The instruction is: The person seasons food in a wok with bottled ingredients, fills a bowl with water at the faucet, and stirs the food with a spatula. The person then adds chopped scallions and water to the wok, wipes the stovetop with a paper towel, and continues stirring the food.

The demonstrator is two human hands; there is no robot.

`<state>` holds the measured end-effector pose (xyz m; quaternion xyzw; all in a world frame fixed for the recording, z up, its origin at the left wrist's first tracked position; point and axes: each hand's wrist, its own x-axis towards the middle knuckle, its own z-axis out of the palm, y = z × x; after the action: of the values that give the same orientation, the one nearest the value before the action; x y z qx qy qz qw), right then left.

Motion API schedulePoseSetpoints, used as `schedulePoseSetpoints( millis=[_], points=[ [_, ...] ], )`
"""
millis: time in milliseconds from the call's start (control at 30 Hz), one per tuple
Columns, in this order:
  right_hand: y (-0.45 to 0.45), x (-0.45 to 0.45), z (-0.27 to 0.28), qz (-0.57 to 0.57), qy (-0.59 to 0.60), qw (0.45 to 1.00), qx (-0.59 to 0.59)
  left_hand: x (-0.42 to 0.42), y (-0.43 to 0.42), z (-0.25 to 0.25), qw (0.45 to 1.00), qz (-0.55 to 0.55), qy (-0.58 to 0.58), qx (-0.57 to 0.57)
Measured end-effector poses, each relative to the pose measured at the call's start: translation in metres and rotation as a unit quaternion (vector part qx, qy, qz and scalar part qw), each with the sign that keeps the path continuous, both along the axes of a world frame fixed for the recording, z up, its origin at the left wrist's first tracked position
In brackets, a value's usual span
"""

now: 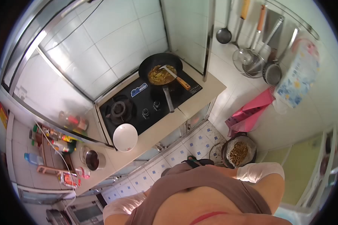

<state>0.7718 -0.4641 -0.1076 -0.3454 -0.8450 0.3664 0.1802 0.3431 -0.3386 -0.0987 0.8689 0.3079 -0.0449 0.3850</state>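
Neither of my hands shows; white sleeve covers on my arms lead in behind my brown top, which hides them. On the black gas stove, a black wok on the right burner holds yellow-brown food. A spatula with a wooden handle rests in the wok, its handle over the rim. The wok's own handle points toward the counter's front edge. A white plate lies at the stove's front left corner, near the bare left burner.
A metal pot and bottles stand on the left counter. Ladles and strainers hang on the right wall above a pink cloth. A lined bin stands on the floor at right. Glass panels flank the stove.
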Motion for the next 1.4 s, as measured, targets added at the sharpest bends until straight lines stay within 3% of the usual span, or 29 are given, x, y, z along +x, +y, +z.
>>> schedulePoseSetpoints(
  millis=[233,400,467,500,533,600,667,767,1067,1267,1400],
  points=[
    [0.061,0.017,0.015,0.029,-0.036,0.993,-0.113,0.024,0.008,0.011,0.999,0.046,0.002,-0.013],
    [0.143,0.025,0.093,-0.022,-0.176,0.942,-0.286,0.033,0.04,0.007,0.998,0.054,-0.012,-0.017],
    [0.198,0.043,0.072,-0.07,-0.257,0.928,-0.26,0.037,0.057,0.005,0.998,0.052,-0.021,-0.016],
    [0.22,0.047,0.066,-0.171,-0.168,0.962,-0.132,0.037,0.066,0.004,0.998,0.05,-0.024,-0.015],
    [0.24,0.05,0.067,-0.264,-0.074,0.962,0.003,0.039,0.073,0.002,0.998,0.049,-0.03,-0.015],
    [0.293,0.041,0.093,-0.399,0.002,0.907,0.133,0.037,0.087,0.0,0.998,0.046,-0.037,-0.014],
    [0.339,0.045,0.087,-0.454,0.029,0.873,0.178,0.034,0.096,0.0,0.998,0.046,-0.043,-0.017],
    [0.384,0.038,0.084,-0.467,-0.052,0.842,0.265,0.027,0.105,-0.002,0.997,0.049,-0.047,-0.024],
    [0.451,0.033,0.062,-0.489,-0.148,0.858,0.054,0.048,0.113,-0.005,0.994,0.085,-0.061,-0.031],
    [0.441,0.072,0.111,-0.447,-0.139,0.859,0.205,0.078,0.113,-0.001,0.991,0.112,-0.065,-0.033],
    [0.414,0.089,0.162,-0.43,-0.158,0.872,0.173,0.1,0.119,0.001,0.989,0.125,-0.072,-0.037]
  ],
)
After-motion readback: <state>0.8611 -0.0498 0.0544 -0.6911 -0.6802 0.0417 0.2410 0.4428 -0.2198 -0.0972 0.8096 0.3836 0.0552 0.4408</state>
